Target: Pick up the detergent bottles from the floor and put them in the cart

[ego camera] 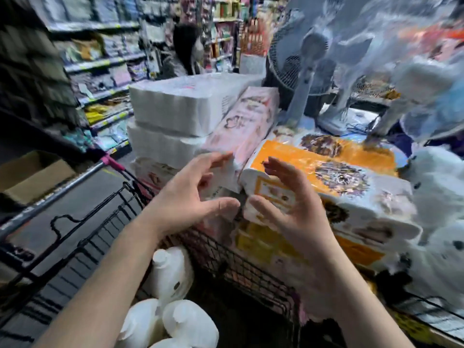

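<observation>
Detergent bottles (170, 272), white plastic jugs with white caps, lie crowded together in the black wire cart (251, 275), under my left forearm. I count at least three, and they touch one another.

Neither grip holds anything. My left grip (200, 194) and right grip (288, 197) hang over the cart with fingers spread and lightly bent, palms turned toward each other and thumbs nearly meeting. The fingertips of the left grip lie across the end of a pink plastic-wrapped tissue pack (246, 121). Those of the right lie across the end of an orange-and-white wrapped tissue pack (326, 172). Through the blur I cannot tell whether they touch the wrapping.

Both packs lie side by side beyond the cart's far wire wall. To their left stands a stack of white wrapped tissue packs (180, 104), and the pink one leans against it. Behind the packs are pale standing fans under clear plastic covers (308, 71).

At the left, the cart's handle bar with its pink end (110, 162) runs past an open brown cardboard box (30, 177) on the floor. Stocked store shelves (100, 61) line the aisle, and a person with dark hair (188, 49) stands far down it.
</observation>
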The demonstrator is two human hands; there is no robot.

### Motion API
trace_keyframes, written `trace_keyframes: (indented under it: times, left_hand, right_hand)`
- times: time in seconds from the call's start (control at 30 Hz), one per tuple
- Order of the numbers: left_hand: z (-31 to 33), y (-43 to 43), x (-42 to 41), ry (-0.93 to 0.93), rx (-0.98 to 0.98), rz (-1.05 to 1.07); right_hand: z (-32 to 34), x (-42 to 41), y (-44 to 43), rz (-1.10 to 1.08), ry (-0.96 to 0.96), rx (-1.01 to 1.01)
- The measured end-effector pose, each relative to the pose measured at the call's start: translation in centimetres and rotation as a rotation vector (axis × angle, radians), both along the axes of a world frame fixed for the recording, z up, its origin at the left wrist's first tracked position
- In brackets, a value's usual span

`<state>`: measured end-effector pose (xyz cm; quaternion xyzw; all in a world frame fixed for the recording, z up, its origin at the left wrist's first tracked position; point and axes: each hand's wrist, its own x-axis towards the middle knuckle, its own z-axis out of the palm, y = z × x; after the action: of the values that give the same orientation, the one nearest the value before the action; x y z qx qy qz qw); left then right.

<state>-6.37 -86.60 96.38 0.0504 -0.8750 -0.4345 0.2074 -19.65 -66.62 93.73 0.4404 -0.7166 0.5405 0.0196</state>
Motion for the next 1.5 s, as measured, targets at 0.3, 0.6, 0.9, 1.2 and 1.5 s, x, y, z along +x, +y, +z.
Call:
trace_keyframes:
  times: [0.3,0.6,0.9,1.2,1.5]
  left_hand:
    - [5.9,10.4,-4.0,0.21,-0.038,-0.275]
    - [6.4,21.0,-8.7,0.309,0.014,-0.594]
    - [5.4,32.8,-11.0,0.328,0.128,-1.056]
    - [3.9,46.5,-7.9,0.252,0.268,-1.366]
    - [3.3,64.9,-6.4,0.213,0.299,-1.509]
  right_hand:
    - [7.0,-0.3,13.0,-0.164,0.152,-0.172]
    - [8.2,3.3,25.1,-0.458,0.184,-0.189]
    - [8.3,13.0,34.4,-0.898,0.132,-0.14]
    - [7.2,22.1,43.5,-1.282,0.085,-0.14]
    - [5.2,26.0,59.4,-1.437,0.118,-0.19]
